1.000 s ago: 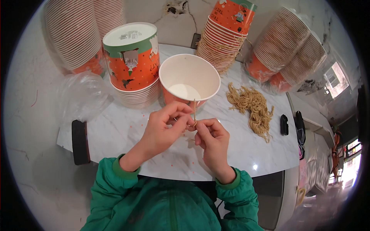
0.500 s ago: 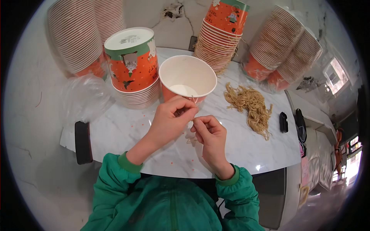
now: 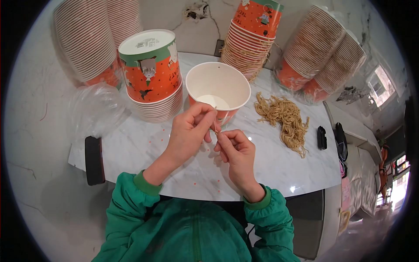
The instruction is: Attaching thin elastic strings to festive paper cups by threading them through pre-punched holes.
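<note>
Two hands of mine meet over the near side of the table (image 3: 270,179); my left hand (image 3: 185,131) is pinched, thumb against fingertips, on a thin tan cord (image 3: 217,131); my right hand (image 3: 238,153), set slightly lower and nearer my body, is likewise clamped on it, thumb to forefinger; a short span of the cord shows between the two grips, just in front of an open bucket (image 3: 218,83); whether the cord passes through the bucket wall, I cannot tell, as my fingers cover that area. The bucket stands upright, white inside and orange outside; to its left stands an inverted bucket stack (image 3: 150,78); behind it, to the right, is a second stack (image 3: 246,48) with cords hanging along its rims; a heap of tan cord (image 3: 283,120) lies to the right, well apart from my hands; a small black case (image 3: 321,138) lies beyond the heap.
</note>
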`<state>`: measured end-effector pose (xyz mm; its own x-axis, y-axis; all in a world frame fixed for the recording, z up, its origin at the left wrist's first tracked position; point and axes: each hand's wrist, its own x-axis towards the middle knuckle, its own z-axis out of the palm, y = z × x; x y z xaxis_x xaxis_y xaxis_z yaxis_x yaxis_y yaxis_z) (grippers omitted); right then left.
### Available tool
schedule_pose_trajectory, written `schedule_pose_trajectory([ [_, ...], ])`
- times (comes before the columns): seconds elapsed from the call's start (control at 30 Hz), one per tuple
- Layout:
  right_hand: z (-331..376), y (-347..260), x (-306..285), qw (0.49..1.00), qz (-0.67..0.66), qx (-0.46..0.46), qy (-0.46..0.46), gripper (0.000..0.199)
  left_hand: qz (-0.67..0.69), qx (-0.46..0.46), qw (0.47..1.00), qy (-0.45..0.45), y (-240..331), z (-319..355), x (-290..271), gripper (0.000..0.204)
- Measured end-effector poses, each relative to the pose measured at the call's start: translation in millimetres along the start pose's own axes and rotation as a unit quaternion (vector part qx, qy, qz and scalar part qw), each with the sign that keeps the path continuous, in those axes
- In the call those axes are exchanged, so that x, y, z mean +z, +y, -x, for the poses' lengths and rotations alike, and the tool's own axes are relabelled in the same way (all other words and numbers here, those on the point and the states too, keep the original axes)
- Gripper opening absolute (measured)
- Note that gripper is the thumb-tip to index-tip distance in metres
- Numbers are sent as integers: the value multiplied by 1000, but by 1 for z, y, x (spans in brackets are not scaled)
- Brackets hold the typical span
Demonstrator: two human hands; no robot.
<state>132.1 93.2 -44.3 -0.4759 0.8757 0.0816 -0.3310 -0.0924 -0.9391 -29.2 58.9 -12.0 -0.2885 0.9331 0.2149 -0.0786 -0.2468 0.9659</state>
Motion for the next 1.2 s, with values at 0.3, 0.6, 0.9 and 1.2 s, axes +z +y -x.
schedule_pose_trajectory([
  [0.3, -1, 3, 2, 1000, 2, 22, -12, 12, -92, 75, 992, 34, -9, 4, 5, 12],
  [0.6, -3, 1, 1, 998, -22, 51, 4, 13, -87, 70, 994, 15, -5, 5, -8, 11],
  [0.9, -4, 2, -5, 996, -55, 65, -10, 12, -95, 72, 989, -84, -16, 6, -19, 15],
  [1.2, 0, 1, -1, 998, -35, 50, -11, 12, -56, 68, 996, -33, -17, 7, -8, 12],
])
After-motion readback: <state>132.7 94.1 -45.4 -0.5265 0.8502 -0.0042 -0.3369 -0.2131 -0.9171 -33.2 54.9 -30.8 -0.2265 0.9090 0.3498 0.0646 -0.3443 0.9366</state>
